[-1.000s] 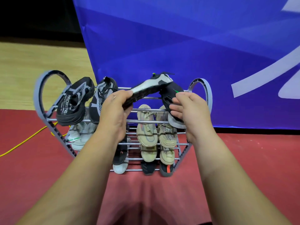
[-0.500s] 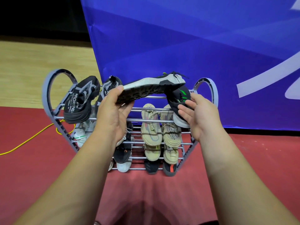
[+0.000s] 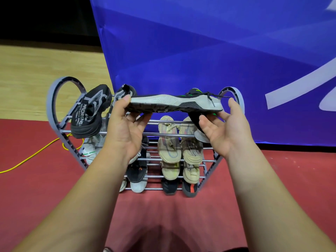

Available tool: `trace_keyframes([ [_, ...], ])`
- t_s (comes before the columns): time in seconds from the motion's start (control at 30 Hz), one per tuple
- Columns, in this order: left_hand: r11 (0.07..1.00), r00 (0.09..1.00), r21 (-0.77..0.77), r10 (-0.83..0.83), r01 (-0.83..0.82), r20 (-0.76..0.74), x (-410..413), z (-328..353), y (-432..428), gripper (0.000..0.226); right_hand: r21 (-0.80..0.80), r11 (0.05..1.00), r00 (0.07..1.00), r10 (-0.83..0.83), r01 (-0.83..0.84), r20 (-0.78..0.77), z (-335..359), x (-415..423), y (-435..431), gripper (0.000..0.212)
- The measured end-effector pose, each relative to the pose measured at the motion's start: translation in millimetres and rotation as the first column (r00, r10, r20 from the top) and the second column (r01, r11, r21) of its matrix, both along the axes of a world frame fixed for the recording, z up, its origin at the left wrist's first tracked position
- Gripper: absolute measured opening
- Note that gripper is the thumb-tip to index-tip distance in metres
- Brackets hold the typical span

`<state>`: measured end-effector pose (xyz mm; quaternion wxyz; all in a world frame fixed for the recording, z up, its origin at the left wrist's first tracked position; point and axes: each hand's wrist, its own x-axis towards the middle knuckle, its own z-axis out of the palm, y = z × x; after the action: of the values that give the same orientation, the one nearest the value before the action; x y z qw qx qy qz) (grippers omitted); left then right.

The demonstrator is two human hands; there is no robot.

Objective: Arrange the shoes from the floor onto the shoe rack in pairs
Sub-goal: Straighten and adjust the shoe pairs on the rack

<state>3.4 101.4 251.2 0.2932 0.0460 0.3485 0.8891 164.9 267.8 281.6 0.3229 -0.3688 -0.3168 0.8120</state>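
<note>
Shoe rack [image 3: 54,99]: standing beneath and beyond the grip, its lower tiers already carrying pairs; the top tier's free stretch is lying directly under the held shoe.
Black knit pair [image 3: 91,110]: sitting on the top tier, just left of the grip.
Held sneaker [image 3: 174,103]: black with a grey sole and green accents, lying sideways across the top tier, toe pointing left.
Mate [image 3: 198,122]: apparently resting under the heel, by the right palm.
Left hand [image 3: 125,131]: pinching the toe, thumb on top.
Right hand [image 3: 223,130]: spreading open beside the heel, holding nothing.
Doing it well: I would be turning the toe rearward, then lowering it beside the mate.
</note>
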Motion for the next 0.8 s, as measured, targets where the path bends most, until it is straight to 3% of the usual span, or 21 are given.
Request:
trace_keyframes([
  [0.37,0.996,0.991,0.084,-0.002,-0.009,0.133,-1,-3,5,0.073,-0.036,0.998,0.997,0.041,-0.043,-0.058,-2,4,4,0.049],
  [0.53,0.994,0.974,0.106,-0.003,-0.021,0.226,-2,-3,8,0.056,0.049,0.989,0.990,0.138,-0.140,0.031,-7,5,1,0.034],
  [0.8,0.995,0.967,0.096,-0.057,0.033,0.249,5,-1,16,0.040,0.126,0.974,0.982,0.183,-0.188,0.050,-6,4,-3,0.035],
])
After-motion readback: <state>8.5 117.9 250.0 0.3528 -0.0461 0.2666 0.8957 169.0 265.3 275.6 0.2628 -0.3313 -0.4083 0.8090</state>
